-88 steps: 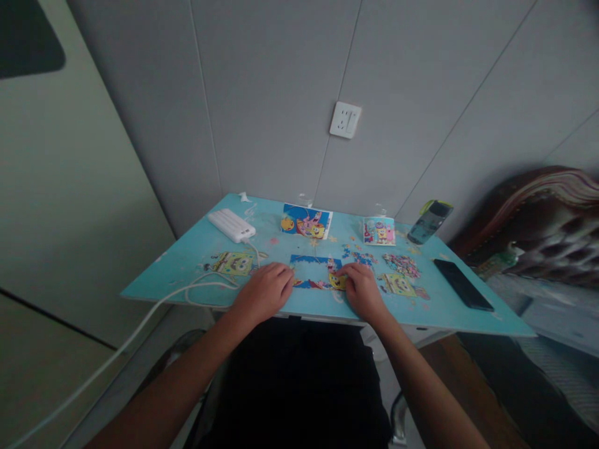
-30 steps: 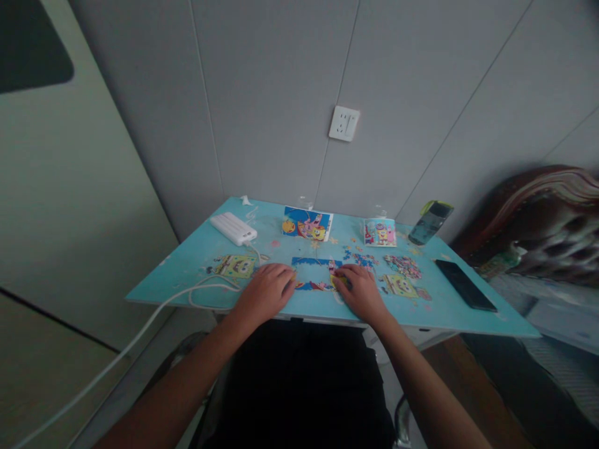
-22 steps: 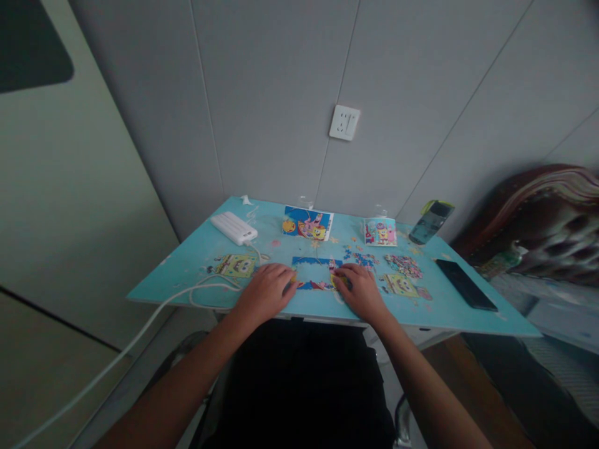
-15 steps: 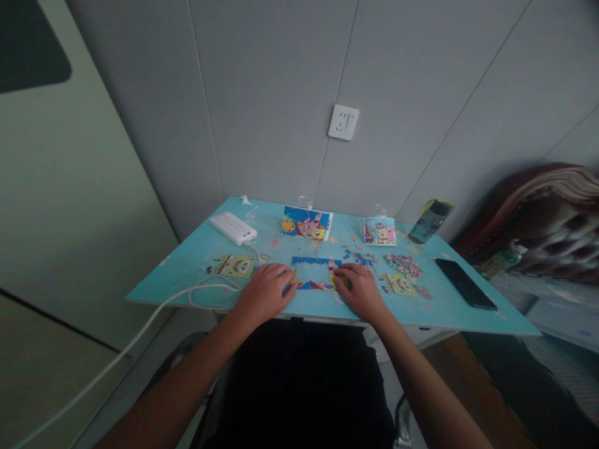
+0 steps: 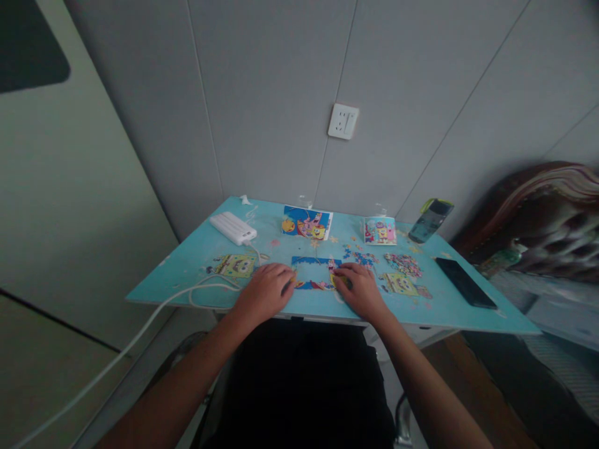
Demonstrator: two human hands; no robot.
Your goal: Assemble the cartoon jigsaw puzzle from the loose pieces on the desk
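Note:
A partly built jigsaw (image 5: 312,272) with a blue border lies near the front edge of the light blue table (image 5: 187,262). My left hand (image 5: 264,292) rests palm down at its left edge, fingers stretched loosely onto the border. My right hand (image 5: 360,290) is at the puzzle's right edge, its fingers curled together over a yellow puzzle piece (image 5: 340,280). A picture card (image 5: 306,222) showing cartoon characters lies behind the puzzle.
A white power bank (image 5: 233,227) and its cable (image 5: 196,290) are on the left. A yellow assembled section (image 5: 236,265), loose pieces (image 5: 401,264), a small card (image 5: 380,231), a bottle (image 5: 428,221) and a black phone (image 5: 464,284) lie around. A bed (image 5: 538,218) stands at the right.
Both hands stay at the puzzle's two edges with only slight finger shifts. The view has drifted a little.

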